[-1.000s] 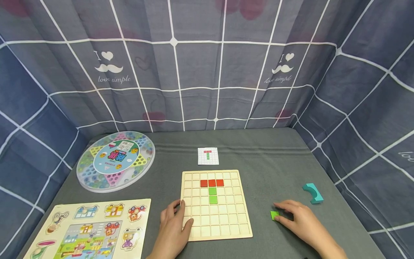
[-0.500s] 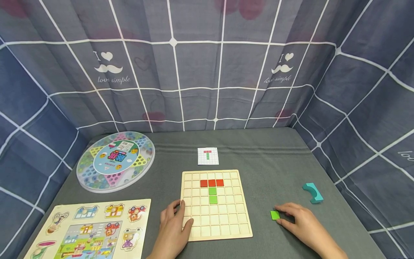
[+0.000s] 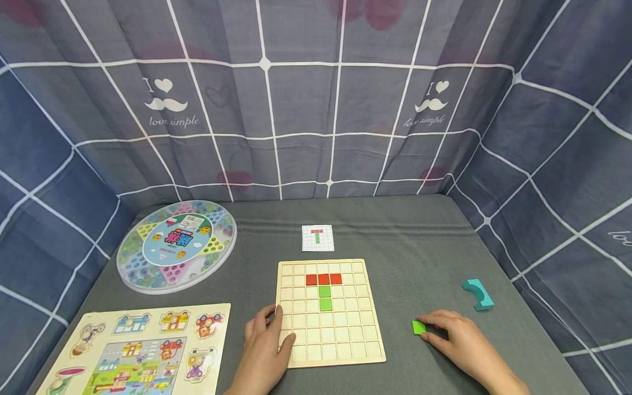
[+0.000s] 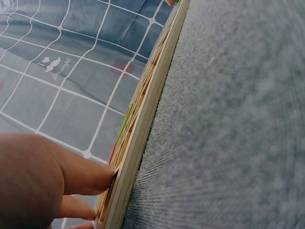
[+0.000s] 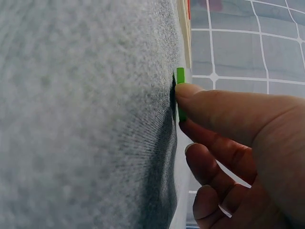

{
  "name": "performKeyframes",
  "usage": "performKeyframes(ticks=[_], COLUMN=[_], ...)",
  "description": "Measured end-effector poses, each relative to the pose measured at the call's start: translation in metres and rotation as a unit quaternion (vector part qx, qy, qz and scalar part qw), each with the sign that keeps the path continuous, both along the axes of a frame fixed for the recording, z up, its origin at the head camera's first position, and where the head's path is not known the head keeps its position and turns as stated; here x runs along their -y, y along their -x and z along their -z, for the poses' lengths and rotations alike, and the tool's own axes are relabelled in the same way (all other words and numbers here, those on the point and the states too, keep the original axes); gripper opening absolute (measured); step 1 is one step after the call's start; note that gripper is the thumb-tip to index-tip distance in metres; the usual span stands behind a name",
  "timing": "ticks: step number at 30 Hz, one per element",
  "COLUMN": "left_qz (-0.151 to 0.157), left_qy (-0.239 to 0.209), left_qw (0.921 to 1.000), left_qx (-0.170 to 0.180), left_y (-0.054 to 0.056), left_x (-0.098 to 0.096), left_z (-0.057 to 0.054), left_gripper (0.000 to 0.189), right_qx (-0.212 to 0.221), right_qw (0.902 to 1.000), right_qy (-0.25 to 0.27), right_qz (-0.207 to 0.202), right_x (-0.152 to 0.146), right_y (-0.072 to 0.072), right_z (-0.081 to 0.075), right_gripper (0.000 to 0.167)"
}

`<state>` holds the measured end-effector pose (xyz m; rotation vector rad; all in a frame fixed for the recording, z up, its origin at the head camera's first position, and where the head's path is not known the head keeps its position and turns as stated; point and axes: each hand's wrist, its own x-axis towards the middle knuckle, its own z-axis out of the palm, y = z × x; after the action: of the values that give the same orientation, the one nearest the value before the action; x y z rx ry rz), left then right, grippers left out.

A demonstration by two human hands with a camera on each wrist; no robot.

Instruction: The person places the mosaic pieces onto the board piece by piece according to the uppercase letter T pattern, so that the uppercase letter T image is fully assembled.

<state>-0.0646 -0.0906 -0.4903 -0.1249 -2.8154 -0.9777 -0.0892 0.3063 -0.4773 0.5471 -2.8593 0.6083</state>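
Note:
A square wooden grid board [image 3: 333, 348] lies on the grey cloth, bearing three red tiles [image 3: 323, 279] in a row and two green tiles [image 3: 325, 297] below the middle one. My left hand [image 3: 264, 348] rests at its left edge; the thumb and fingertips touch the rim in the left wrist view. To the right of the board, my right hand [image 3: 459, 340] pinches a small green tile [image 5: 180, 75] between thumb and index finger. The tile is slightly tilted, close to the cloth. A small pattern card [image 3: 317, 238] with a red and green T lies behind the board.
A teal arch block [image 3: 478, 295] lies beyond my right hand. At the left are a round, clear-lidded game box [image 3: 224, 263] and a wooden vehicle puzzle board [image 3: 207, 315]. Checked curtains [image 3: 306, 109] stand behind and at both sides.
The right fingers draw back a little from the green tile, then come in again and grip it; it now tilts and sits slightly further left. My left hand and the board have not moved.

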Motion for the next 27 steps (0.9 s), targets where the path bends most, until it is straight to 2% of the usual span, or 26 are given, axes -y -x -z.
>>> performKeyframes(ticks=[6, 11, 20, 27], left_qz=[-0.001, -0.001, -0.001, 0.000], left_qy=[-0.002, -0.002, 0.000, -0.002], left_qw=[1.0000, 1.0000, 1.0000, 1.0000], left_qx=[-0.002, -0.006, -0.009, -0.007], left_y=[0.001, 0.001, 0.000, 0.000], left_x=[0.000, 0.000, 0.000, -0.001], left_z=[0.001, 0.001, 0.001, 0.000], left_gripper=[0.057, 0.057, 0.057, 0.056], right_qx=[-0.016, -0.031, -0.012, -0.009], right_qw=[0.9998, 0.9988, 0.9947, 0.9880], right_qy=[-0.007, -0.001, 0.010, 0.021], right_qz=[-0.007, -0.038, -0.102, -0.152], right_x=[0.008, 0.024, 0.065, 0.098], right_y=[0.007, 0.016, 0.035, 0.042], right_z=[-0.004, -0.011, -0.017, -0.016], right_gripper=[0.035, 0.033, 0.031, 0.028])
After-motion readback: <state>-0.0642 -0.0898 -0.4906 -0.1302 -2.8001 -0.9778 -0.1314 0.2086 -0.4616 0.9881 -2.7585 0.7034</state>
